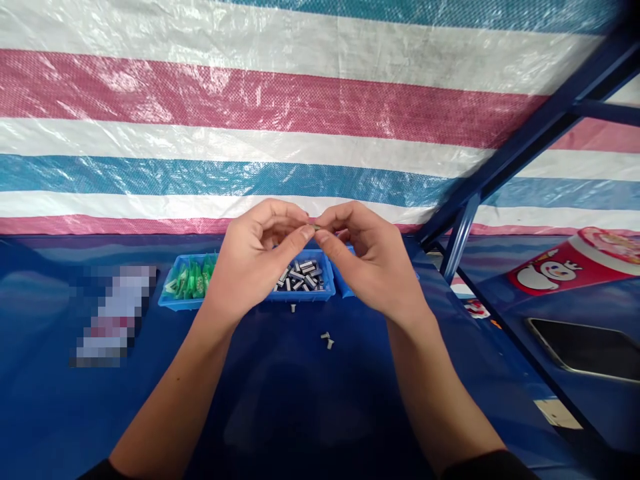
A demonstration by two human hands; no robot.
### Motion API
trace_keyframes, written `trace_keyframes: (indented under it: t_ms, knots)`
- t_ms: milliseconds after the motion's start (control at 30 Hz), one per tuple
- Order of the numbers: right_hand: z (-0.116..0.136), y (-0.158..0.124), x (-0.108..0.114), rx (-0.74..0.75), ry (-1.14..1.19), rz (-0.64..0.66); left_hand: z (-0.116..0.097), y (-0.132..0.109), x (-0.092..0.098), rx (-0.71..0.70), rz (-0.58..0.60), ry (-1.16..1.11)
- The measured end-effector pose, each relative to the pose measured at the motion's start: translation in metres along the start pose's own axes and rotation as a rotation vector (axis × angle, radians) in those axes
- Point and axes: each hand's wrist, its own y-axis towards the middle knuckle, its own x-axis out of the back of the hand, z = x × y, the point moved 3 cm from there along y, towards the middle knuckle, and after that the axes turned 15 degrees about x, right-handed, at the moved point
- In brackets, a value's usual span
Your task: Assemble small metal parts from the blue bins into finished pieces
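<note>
My left hand [255, 253] and my right hand [370, 260] meet fingertip to fingertip above the blue bins. Thumbs and forefingers of both are pinched together around a tiny greenish piece [315, 227], mostly hidden, whose kind I cannot make out. Below my hands a blue bin [327, 293] holds many small silver-and-dark metal pieces [305, 273]. Left of it another blue bin [183, 305] contains small green packets [193, 280]. A third blue bin [346, 288] is largely covered by my right hand. Several small screw-like metal pieces [327, 340] lie on the dark blue table [310, 400].
A blurred-out pale object [115, 313] lies on the left. At the right, a blue metal frame [500, 160] slants upward, with a red paper cup [555, 267] and a dark phone [590, 347] beyond it. A striped plastic sheet [300, 100] hangs behind the table.
</note>
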Motion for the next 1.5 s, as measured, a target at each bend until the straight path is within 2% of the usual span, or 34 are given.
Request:
trace_keyframes:
  t_ms: [133, 300, 433, 567, 700, 767, 867, 967, 1100, 1233, 1400, 1500]
  knots:
    - [0.0, 0.0, 0.002, -0.158, 0.05, 0.016, -0.005, -0.006, -0.003, -0.139, -0.046, 0.066]
    - [0.005, 0.0, 0.002, -0.151, 0.121, 0.099, -0.007, -0.01, -0.008, -0.212, 0.011, 0.091]
    - [0.007, -0.001, 0.004, -0.083, 0.102, 0.033, -0.008, -0.008, -0.004, -0.103, 0.018, 0.011]
    - [0.014, -0.002, 0.005, 0.043, -0.014, -0.008, -0.006, -0.006, -0.003, 0.051, 0.094, -0.005]
    - [0.02, -0.002, 0.004, 0.128, -0.05, -0.003, -0.006, -0.007, -0.004, 0.061, 0.086, -0.095]
    - [0.02, -0.002, 0.005, 0.096, 0.0, -0.025, -0.009, -0.009, -0.004, 0.02, 0.067, -0.12]
    - [0.018, -0.001, 0.006, -0.032, 0.099, -0.056, -0.014, -0.013, -0.005, -0.079, 0.018, -0.093]
    - [0.017, -0.001, 0.007, -0.135, 0.138, -0.003, -0.018, -0.018, -0.006, -0.173, 0.005, -0.025]
    - [0.02, -0.001, 0.008, -0.131, 0.192, 0.036, -0.02, -0.021, -0.009, -0.212, 0.024, 0.023]
    - [0.022, -0.002, 0.009, -0.039, 0.158, -0.013, -0.019, -0.017, -0.005, -0.128, 0.006, 0.003]
    - [0.024, -0.003, 0.007, 0.075, 0.028, -0.044, -0.013, -0.013, -0.001, 0.072, 0.076, 0.057]
    - [0.024, -0.002, 0.007, 0.067, 0.052, -0.048, -0.013, -0.014, -0.003, 0.067, 0.087, 0.012]
